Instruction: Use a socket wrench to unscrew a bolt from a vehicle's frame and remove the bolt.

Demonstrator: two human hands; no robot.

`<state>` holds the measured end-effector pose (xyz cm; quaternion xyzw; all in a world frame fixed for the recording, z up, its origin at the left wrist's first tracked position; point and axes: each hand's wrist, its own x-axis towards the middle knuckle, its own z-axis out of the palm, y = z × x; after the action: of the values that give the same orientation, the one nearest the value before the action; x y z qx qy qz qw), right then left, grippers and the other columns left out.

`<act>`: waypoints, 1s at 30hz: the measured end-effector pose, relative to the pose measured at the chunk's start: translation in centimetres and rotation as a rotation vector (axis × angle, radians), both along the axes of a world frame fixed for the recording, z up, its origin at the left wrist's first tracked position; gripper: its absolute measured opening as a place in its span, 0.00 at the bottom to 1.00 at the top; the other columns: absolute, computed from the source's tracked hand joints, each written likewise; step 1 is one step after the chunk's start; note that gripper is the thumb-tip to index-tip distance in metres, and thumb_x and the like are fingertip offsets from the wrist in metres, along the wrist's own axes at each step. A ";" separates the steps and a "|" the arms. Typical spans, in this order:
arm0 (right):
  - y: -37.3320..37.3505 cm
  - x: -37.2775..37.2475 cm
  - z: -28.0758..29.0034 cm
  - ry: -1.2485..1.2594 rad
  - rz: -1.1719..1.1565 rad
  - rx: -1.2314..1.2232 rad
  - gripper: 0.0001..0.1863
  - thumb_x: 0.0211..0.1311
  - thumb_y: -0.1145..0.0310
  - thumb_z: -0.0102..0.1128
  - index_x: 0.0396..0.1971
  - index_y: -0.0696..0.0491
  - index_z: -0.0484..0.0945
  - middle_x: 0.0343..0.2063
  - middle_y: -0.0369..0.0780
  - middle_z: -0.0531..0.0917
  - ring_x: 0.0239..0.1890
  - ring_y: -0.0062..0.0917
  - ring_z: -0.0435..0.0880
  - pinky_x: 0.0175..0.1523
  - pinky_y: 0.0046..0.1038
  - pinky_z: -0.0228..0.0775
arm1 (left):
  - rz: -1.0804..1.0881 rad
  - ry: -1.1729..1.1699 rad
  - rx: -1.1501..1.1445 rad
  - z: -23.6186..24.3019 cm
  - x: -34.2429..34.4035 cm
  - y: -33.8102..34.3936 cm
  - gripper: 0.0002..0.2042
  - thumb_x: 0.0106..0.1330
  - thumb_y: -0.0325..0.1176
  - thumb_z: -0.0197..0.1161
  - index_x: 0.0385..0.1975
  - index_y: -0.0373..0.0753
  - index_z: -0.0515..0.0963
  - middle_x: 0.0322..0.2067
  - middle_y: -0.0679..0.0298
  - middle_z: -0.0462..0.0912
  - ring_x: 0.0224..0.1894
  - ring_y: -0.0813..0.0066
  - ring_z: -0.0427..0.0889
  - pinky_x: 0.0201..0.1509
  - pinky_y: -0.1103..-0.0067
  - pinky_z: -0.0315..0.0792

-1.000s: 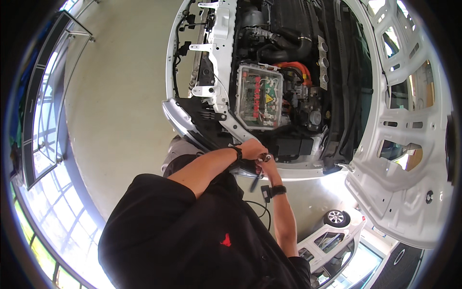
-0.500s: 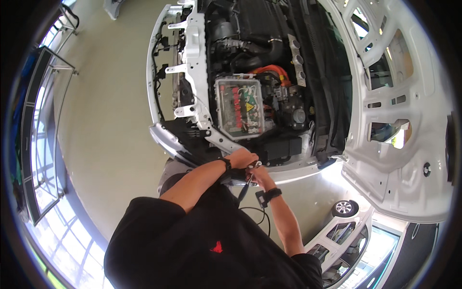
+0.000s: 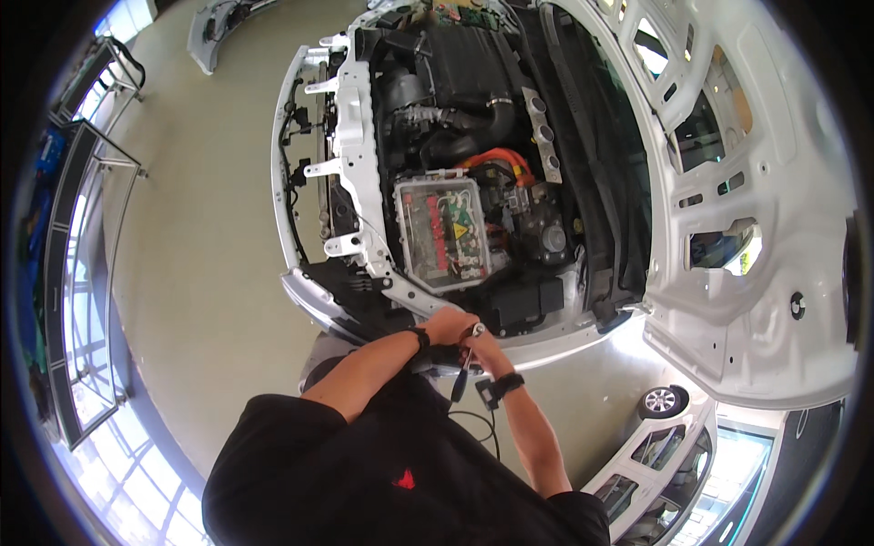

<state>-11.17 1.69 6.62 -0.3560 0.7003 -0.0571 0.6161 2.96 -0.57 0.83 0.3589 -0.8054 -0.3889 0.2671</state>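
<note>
My left hand (image 3: pixel 448 326) is closed beside the white body rail (image 3: pixel 414 296) along the near edge of a car's open engine bay; what its fingers hold is hidden. My right hand (image 3: pixel 482 353) is right against it, gripping a tool with a dark handle (image 3: pixel 462 382) that hangs downward and a metal head (image 3: pixel 476 329) between both hands. Above the hands sits a clear-lidded electronics box (image 3: pixel 440 232) with red and green parts, next to orange cables (image 3: pixel 501 159) and a black housing (image 3: pixel 523 300).
The raised white hood (image 3: pixel 765 346) fills the right side. A second white car (image 3: pixel 665 446) stands at the lower right. A metal-framed stand (image 3: pixel 86 273) runs along the left, and a loose curved panel (image 3: pixel 209 36) lies on the floor at upper left. A black hose (image 3: pixel 473 414) hangs below my hands.
The view has shifted, so the car and both hands appear lower and further left, with more floor at the top. Both hands stay together on the same edge with the tool.
</note>
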 end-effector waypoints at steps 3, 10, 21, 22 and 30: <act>0.3 -1.6 -1.8 0.313 0.262 -0.254 0.22 0.48 0.74 0.53 0.46 0.54 0.63 0.20 0.41 0.77 0.22 0.30 0.78 0.24 0.34 0.71 | -0.029 -0.015 0.037 0.3 0.2 0.1 0.05 0.53 0.34 0.56 0.29 0.44 0.71 0.24 0.58 0.77 0.28 0.54 0.77 0.30 0.65 0.69; -1.0 -0.2 1.5 0.772 0.673 -0.432 0.30 0.45 0.68 0.61 0.51 0.52 0.61 0.29 0.50 0.79 0.34 0.40 0.80 0.39 0.38 0.71 | -0.139 -0.015 0.000 -0.3 0.4 -0.5 0.10 0.55 0.33 0.55 0.37 0.44 0.73 0.26 0.59 0.79 0.28 0.56 0.78 0.30 0.67 0.70; -0.8 0.2 2.4 0.851 0.899 -0.553 0.25 0.46 0.64 0.61 0.45 0.51 0.63 0.24 0.46 0.80 0.30 0.42 0.80 0.33 0.40 0.71 | -0.132 -0.021 0.041 1.8 1.3 0.3 0.08 0.54 0.34 0.55 0.34 0.43 0.73 0.26 0.56 0.78 0.31 0.54 0.77 0.34 0.65 0.70; -0.9 0.2 2.4 0.847 0.884 -0.554 0.26 0.46 0.65 0.61 0.46 0.51 0.63 0.24 0.47 0.80 0.30 0.42 0.80 0.34 0.40 0.71 | -0.107 0.001 0.069 1.6 1.2 0.3 0.08 0.54 0.34 0.55 0.34 0.43 0.73 0.27 0.56 0.78 0.31 0.54 0.77 0.34 0.65 0.70; -1.2 0.0 0.6 0.109 0.250 -0.062 0.14 0.45 0.76 0.61 0.34 0.53 0.72 0.18 0.38 0.76 0.20 0.25 0.78 0.24 0.30 0.72 | 0.030 -0.042 0.048 1.0 0.7 0.5 0.09 0.52 0.32 0.57 0.34 0.46 0.73 0.24 0.58 0.78 0.28 0.55 0.77 0.30 0.67 0.69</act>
<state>-11.18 0.54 7.20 -0.4620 0.6809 0.0179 0.5680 3.70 -0.08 1.80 0.3853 -0.7959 -0.3962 0.2472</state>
